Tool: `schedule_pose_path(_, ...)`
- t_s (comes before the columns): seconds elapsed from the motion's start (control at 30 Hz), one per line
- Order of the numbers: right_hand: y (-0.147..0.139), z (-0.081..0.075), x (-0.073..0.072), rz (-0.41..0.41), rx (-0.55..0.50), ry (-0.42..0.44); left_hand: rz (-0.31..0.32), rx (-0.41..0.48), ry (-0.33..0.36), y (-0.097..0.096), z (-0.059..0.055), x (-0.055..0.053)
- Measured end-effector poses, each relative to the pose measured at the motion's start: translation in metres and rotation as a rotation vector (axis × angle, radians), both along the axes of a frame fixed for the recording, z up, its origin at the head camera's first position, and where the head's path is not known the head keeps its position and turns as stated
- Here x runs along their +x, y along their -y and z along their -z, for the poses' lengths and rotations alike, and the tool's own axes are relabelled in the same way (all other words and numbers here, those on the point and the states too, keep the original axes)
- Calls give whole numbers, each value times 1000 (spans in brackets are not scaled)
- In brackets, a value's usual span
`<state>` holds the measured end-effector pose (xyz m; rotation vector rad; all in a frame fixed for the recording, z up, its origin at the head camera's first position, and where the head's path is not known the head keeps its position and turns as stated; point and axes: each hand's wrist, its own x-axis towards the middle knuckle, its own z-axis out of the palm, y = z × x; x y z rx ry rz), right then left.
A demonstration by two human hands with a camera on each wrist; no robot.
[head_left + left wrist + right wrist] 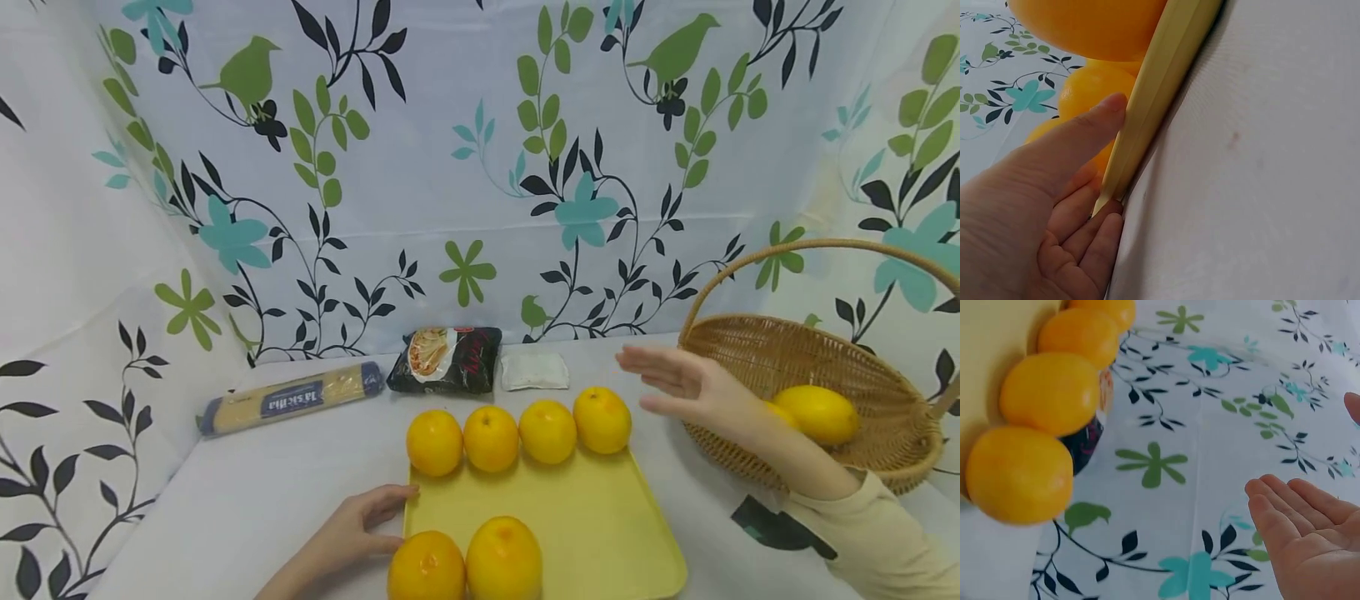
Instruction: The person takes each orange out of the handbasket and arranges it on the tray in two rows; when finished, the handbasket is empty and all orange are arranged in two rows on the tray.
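A yellow tray [555,517] holds a row of several oranges [491,438] along its far edge. Two more oranges, one of them large [503,558], sit at its near left corner. My left hand [358,527] rests at the tray's left side, thumb beside the nearest orange. In the left wrist view, thumb and fingertips touch the tray's wall [1141,100], spread apart along it. My right hand [693,392] is raised right of the far row, fingers extended, holding nothing. In the right wrist view, its palm [1316,550] shows bare.
At the right stands a wicker basket [750,342] with a tall handle and yellow lemons [817,414] inside. Along the back lie a spaghetti packet [292,400], a black food bag [446,360] and a small white packet [535,370]. A patterned cloth hangs behind.
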<state>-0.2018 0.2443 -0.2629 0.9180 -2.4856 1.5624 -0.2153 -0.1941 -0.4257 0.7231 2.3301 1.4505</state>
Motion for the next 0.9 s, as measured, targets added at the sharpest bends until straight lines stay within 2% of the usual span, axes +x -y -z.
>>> schedule_pose_path(0.23, -51, -45, -23, 268, 151, -1, -39, -32, 36, 2, -1, 3)
schedule_pose_path(0.33, -77, -55, -33, 396, 206, 3, -42, -60, 32, 1, -3, 3)
schedule_pose_path(0.43, -106, -53, -38, 491, 277, 22, -30, -79, 25, -1, -3, 1)
schedule_pose_path(0.5, -123, -48, -39, 524, 308, 41, -20, -79, 23, -3, -3, 0)
schedule_pose_path(0.7, -155, -30, -47, 564, 389, 51, -1, -61, 38, -2, 0, 0)
schedule_pose_path(0.9, -176, -16, -54, 598, 426, 76, -17, -57, 43, -3, -2, 0)
